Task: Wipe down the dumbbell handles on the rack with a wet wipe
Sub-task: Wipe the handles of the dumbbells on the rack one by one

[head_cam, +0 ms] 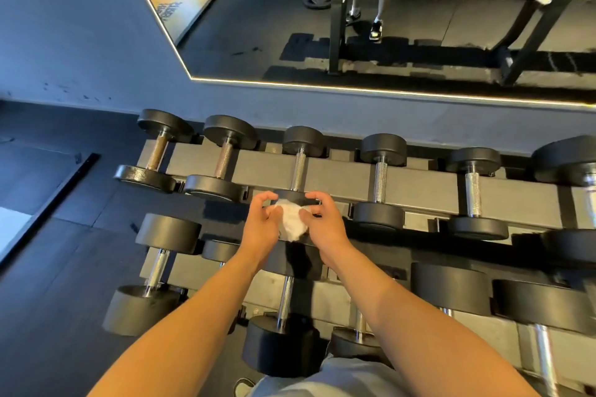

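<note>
Over the rack (419,187) below a mirror (403,35), left hand (259,224) and right hand (324,221) pinch a white wipe (292,224).

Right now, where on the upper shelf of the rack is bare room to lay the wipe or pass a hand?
The grey rack beam is bare between the third handle from the left and the fourth handle, and again from there to the fifth handle. It is crowded where the left hand and right hand hold the wipe.
</note>
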Action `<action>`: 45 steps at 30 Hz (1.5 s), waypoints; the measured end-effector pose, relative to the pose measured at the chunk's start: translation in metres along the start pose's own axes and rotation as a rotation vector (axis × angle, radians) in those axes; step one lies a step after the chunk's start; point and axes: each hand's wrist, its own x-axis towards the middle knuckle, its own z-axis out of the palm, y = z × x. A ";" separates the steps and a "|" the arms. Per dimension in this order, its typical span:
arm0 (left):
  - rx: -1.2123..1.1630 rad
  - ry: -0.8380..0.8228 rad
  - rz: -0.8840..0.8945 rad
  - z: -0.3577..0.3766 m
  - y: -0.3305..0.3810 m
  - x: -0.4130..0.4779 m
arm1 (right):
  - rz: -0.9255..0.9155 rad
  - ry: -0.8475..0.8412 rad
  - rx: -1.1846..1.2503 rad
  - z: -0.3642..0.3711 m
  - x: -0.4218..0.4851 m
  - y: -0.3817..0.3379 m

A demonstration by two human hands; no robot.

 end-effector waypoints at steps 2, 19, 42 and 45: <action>0.058 -0.037 0.035 -0.002 -0.003 0.002 | -0.022 0.017 -0.024 0.001 0.003 0.000; 0.576 -0.032 0.132 0.004 0.000 0.026 | -0.290 0.087 -0.510 -0.019 0.024 0.006; 0.181 -0.182 0.059 0.011 -0.004 0.085 | -0.117 0.064 0.042 0.022 0.076 -0.007; 0.190 -0.179 0.031 0.011 -0.009 0.098 | -0.116 0.087 0.050 0.031 0.093 -0.003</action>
